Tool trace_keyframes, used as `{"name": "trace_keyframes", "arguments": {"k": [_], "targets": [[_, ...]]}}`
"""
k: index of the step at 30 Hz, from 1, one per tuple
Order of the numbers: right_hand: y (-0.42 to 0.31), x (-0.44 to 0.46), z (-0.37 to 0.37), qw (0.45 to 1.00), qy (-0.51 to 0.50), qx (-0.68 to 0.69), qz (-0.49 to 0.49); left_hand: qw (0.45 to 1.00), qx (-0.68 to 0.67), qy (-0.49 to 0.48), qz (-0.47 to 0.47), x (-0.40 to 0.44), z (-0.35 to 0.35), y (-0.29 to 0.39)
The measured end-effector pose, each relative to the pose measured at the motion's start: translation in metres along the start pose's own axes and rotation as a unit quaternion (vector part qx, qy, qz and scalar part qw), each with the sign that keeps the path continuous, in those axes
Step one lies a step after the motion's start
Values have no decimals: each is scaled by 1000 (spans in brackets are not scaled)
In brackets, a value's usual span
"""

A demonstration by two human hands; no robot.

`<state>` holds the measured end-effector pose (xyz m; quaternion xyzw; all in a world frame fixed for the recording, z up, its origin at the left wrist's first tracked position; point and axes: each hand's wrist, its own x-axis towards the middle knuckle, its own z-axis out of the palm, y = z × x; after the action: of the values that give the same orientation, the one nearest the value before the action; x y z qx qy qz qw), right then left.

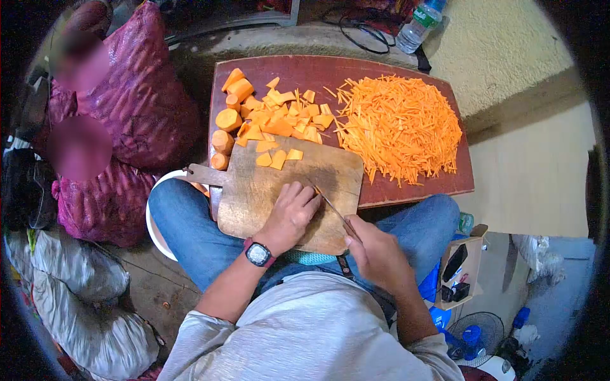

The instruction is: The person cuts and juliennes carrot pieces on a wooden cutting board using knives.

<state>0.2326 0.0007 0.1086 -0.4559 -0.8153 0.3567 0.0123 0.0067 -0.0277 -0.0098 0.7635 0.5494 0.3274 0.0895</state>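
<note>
My left hand [292, 213] is closed, its curled fingers pressed down on the wooden cutting board [248, 203]. A sliver of orange carrot [318, 189] shows between those fingertips and the blade; the rest of that piece is hidden under the hand. In my right hand [376, 251] is a knife [335, 211], gripped by its handle with the blade angled up and left beside my left fingers. Several flat carrot slices [277, 159] lie at the board's far edge. Behind them are carrot chunks [229, 119] and more slices [279, 117]. A large heap of carrot strips [400, 130] is to the right.
The board rests partly on a low red-brown table [305, 70]. Pink mesh sacks [149, 95] stand at left, and a white basin [155, 228] sits by my left knee. A water bottle [416, 32] stands at the back. At right is an open box [464, 270].
</note>
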Motion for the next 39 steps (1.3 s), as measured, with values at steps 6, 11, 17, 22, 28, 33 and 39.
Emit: {"name": "trace_keyframes", "arguments": {"k": [6,11,17,22,28,33,39], "targets": [[0,-8,6,1000,-31,-1,1,1000,7,-12,3,-2,2,-3],[9,26,16,997,27,31,-65,999,19,29,6,-1,6,1],[2,10,9,999,-32,21,30,998,47,27,-14,-3,1,4],[8,24,17,998,10,53,-42,999,39,32,-16,-3,5,2],[0,12,11,999,-5,35,-16,998,44,46,-20,-4,3,4],[-1,26,15,997,18,54,-58,998,45,41,-25,-7,6,4],[1,17,21,995,47,60,-68,997,59,42,-39,-10,9,3]]}}
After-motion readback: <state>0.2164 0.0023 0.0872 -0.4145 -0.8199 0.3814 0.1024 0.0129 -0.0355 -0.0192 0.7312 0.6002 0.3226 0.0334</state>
